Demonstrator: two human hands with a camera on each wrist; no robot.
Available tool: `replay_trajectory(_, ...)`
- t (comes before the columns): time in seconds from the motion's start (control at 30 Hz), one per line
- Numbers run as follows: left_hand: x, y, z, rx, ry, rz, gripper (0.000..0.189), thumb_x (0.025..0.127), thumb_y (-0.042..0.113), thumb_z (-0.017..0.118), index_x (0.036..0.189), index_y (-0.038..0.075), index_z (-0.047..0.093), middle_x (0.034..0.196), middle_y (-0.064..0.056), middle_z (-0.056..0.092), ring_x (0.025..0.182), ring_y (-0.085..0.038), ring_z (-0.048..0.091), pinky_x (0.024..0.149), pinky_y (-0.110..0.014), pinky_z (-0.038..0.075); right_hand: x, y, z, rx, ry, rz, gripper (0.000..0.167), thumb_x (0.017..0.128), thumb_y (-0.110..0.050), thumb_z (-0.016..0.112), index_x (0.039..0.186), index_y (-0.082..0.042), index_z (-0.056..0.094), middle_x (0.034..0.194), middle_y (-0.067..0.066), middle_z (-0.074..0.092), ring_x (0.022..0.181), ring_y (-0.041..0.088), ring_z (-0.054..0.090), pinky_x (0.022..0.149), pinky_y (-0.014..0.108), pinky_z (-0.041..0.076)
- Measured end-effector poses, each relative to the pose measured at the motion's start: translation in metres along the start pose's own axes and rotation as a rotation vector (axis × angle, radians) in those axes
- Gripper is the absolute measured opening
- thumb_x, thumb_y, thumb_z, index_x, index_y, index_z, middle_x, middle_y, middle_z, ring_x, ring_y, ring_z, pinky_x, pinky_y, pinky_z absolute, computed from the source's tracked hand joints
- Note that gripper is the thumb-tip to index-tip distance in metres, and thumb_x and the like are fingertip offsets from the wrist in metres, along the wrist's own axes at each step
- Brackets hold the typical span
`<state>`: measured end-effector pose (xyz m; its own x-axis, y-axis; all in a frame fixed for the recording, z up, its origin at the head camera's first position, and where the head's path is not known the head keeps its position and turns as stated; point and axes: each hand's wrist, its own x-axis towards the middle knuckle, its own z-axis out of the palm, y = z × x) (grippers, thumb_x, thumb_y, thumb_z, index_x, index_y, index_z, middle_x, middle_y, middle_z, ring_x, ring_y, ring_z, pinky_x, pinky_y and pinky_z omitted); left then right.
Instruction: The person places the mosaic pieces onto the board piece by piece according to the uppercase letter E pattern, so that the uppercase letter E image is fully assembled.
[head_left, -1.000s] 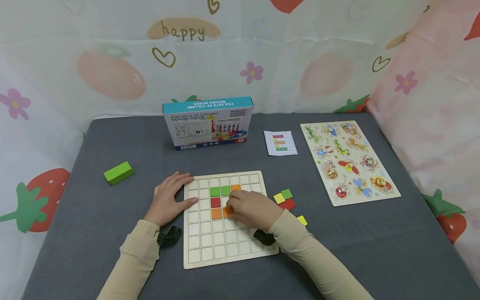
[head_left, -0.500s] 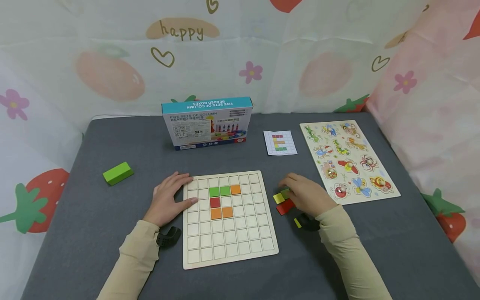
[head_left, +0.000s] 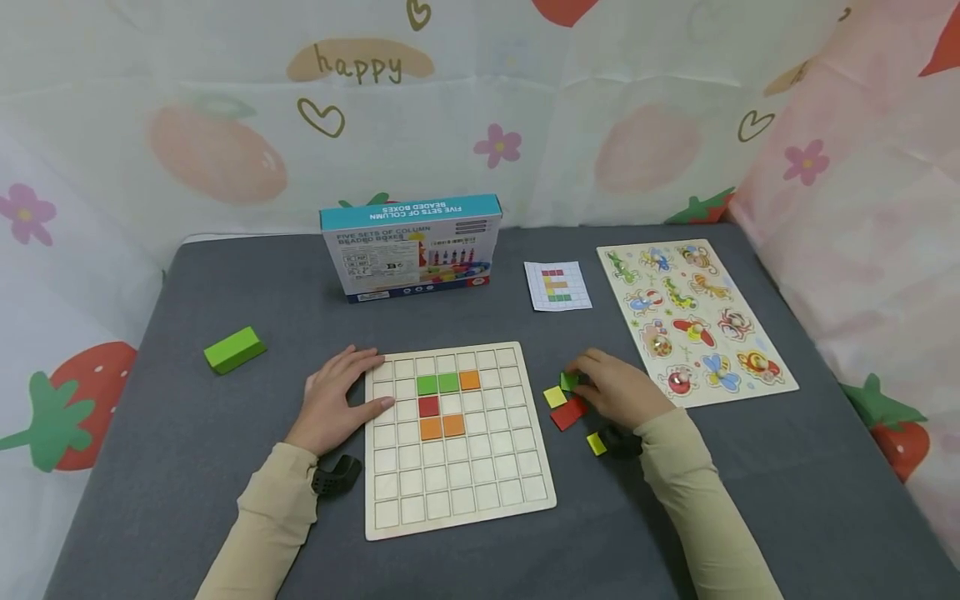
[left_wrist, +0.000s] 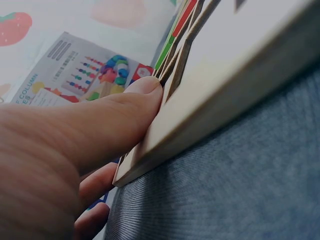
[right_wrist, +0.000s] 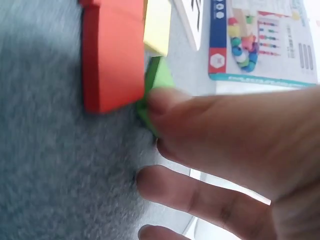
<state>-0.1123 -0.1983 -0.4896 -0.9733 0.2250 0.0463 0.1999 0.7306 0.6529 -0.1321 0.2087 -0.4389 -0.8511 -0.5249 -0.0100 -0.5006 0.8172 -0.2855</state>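
My left hand (head_left: 335,397) rests at the upper left corner of a wooden grid board (head_left: 468,492). Its thumb (left_wrist: 142,92) lies over the board's edge, in the left wrist view. Set in the grid are two green tiles (head_left: 437,383), an orange tile (head_left: 469,380), a red tile (head_left: 428,407) and two more orange tiles (head_left: 442,427). Right of the board, my right hand (head_left: 618,390) pinches a green square tile (right_wrist: 159,75) between thumb and index finger; the tile stands tilted. Beside it lie a yellow tile (head_left: 555,397) and red tiles (right_wrist: 112,55). Another yellow tile (head_left: 596,443) lies near the right wrist.
A box (head_left: 412,250) stands at the back, beside a small paper card (head_left: 558,286) with a coloured grid pattern. An insect picture board (head_left: 697,325) lies at the right. A long green block (head_left: 235,350) sits at the left.
My right hand has left an orange tile on the grid, moved right to the loose tiles and taken hold of a green one. The left hand has stayed at the board's corner.
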Motion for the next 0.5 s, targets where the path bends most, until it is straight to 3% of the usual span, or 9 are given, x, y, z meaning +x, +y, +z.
replay_trajectory(0.17, 0.0000, -0.0003, 0.0002, -0.001, 0.002, 0.003, 0.067, 0.083, 0.042, 0.073, 0.140, 0.014, 0.049, 0.149, -0.010, 0.040, 0.144, -0.034, 0.021, 0.108, -0.060, 0.015, 0.0006, 0.0035, 0.0007, 0.002, 0.000, 0.013, 0.025, 0.087, -0.012, 0.072, 0.110, -0.007, 0.065, 0.106, 0.005, 0.061, 0.089, 0.017, 0.062, 0.081, 0.037, 0.053)
replay_trajectory(0.5, 0.0000, -0.0010, 0.0004, 0.005, 0.008, -0.002, 0.067, 0.083, 0.042, 0.073, 0.139, 0.014, 0.050, 0.149, -0.010, 0.040, 0.144, -0.033, 0.021, 0.108, -0.059, 0.015, 0.0047, 0.0015, -0.0010, -0.032, 0.033, -0.041, 0.026, 0.087, -0.012, 0.071, 0.111, -0.005, 0.065, 0.105, 0.007, 0.061, 0.089, 0.017, 0.063, 0.081, 0.035, 0.054)
